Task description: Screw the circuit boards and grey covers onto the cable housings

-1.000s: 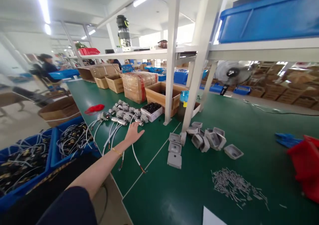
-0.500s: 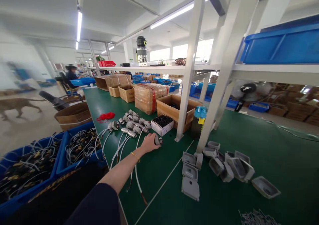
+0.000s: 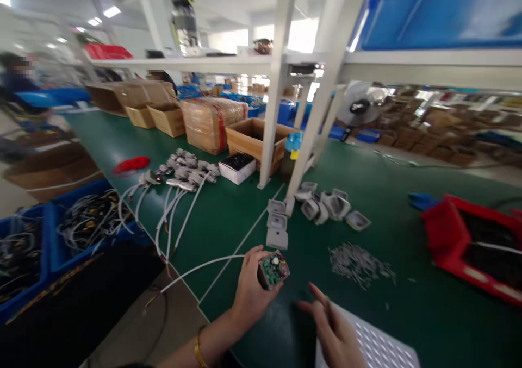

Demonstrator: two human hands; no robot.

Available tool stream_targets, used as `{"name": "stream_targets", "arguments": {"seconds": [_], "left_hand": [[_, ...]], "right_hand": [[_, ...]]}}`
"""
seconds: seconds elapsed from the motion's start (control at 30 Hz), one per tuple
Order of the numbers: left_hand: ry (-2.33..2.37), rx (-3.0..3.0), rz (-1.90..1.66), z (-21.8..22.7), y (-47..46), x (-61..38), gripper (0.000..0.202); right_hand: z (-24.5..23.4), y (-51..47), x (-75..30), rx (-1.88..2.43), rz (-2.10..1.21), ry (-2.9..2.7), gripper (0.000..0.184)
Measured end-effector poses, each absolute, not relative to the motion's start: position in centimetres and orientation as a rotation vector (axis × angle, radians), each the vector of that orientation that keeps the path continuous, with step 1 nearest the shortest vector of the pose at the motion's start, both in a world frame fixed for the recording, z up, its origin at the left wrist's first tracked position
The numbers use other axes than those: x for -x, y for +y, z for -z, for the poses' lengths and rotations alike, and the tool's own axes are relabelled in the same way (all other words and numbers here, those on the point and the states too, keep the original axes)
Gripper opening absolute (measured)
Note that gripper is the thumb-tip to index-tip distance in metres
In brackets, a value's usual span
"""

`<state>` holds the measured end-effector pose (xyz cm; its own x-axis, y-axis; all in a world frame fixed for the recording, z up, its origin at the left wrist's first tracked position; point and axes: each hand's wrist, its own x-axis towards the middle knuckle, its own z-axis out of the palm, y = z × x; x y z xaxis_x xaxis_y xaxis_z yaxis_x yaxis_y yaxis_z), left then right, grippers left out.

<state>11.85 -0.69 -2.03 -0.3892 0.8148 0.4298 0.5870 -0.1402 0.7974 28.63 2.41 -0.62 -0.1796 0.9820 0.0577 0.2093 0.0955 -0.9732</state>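
Observation:
My left hand (image 3: 250, 292) grips a small square grey housing (image 3: 273, 270) with a green circuit board showing on its open face. A white cable (image 3: 204, 266) runs from it to the left across the green table (image 3: 228, 221). My right hand (image 3: 332, 330) hovers just right of it with fingers spread and holds nothing. Under that hand lies a white dotted tray (image 3: 375, 349).
A heap of cabled housings (image 3: 185, 175) lies at the left. Grey covers (image 3: 322, 207) and a pile of small screws (image 3: 359, 260) sit ahead. A red bin (image 3: 477, 243) stands at the right, blue bins of cables (image 3: 61, 226) at the left, cardboard boxes (image 3: 253, 142) and white shelf posts (image 3: 271, 85) behind.
My left hand took one cabled housing from the heap and drew it back close to me. My right hand has come into view beside it.

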Motion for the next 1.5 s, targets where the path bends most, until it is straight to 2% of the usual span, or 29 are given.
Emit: {"name": "stream_targets", "arguments": {"seconds": [0.13,0.23,0.4,0.5,0.57,0.67,0.73,0.8,0.87,0.97,1.07,1.13,1.27,1.5], "left_hand": [[1.844,-1.638,-1.55,3.6,-2.2,-15.8,0.042],[1.657,-2.001,-1.282,3.6,-3.3,-14.0,0.057],[1.506,-2.318,-0.977,1.8,-2.4,-9.9,0.068],[1.454,-2.258,-0.86,1.4,-1.6,-9.9,0.073],[1.527,-2.001,-0.883,1.7,-1.5,-10.3,0.075],[1.652,-1.549,-0.968,2.6,-1.4,-10.6,0.079],[1.662,-1.363,-1.019,2.9,-1.2,-10.7,0.071],[1.654,-1.259,-1.047,2.8,-0.9,-10.8,0.065],[1.582,-1.273,-0.993,2.1,-0.8,-11.2,0.06],[1.318,-1.451,-0.753,0.5,-0.9,-12.3,0.051],[1.038,-1.621,-0.532,-0.7,-0.8,-13.8,0.045],[0.959,-1.676,-0.411,-1.0,-0.4,-14.7,0.05],[0.942,-1.68,-0.253,-0.8,0.6,-15.4,0.076],[0.955,-1.674,-0.212,-1.0,1.2,-15.4,0.076]], "right_hand": [[1.3,0.8,-28.9,1.171,-1.34,-1.473,0.052],[1.1,0.7,-28.8,1.17,-1.337,-1.467,0.047],[-0.1,-0.3,-28.1,1.124,-1.278,-1.618,0.037],[-0.8,-0.4,-28.4,1.048,-1.259,-1.649,0.037],[-0.9,-0.2,-30.3,1.077,-1.223,-1.505,0.036],[-0.5,-0.2,-35.5,1.2,-1.055,-1.204,0.056],[0.2,-0.7,-39.2,1.282,-1.0,-1.031,0.07],[1.1,-1.6,-41.7,1.336,-1.071,-0.858,0.075],[2.1,-2.6,-42.7,1.34,-1.195,-0.734,0.072],[3.4,-3.7,-42.0,1.358,-1.28,-0.747,0.049],[4.5,-3.8,-41.1,1.384,-1.242,-0.845,0.037],[5.0,-3.7,-40.9,1.409,-1.191,-0.868,0.035],[5.4,-3.5,-40.5,1.473,-1.116,-0.876,0.035],[5.3,-3.6,-40.5,1.533,-1.06,-0.936,0.036]]}}
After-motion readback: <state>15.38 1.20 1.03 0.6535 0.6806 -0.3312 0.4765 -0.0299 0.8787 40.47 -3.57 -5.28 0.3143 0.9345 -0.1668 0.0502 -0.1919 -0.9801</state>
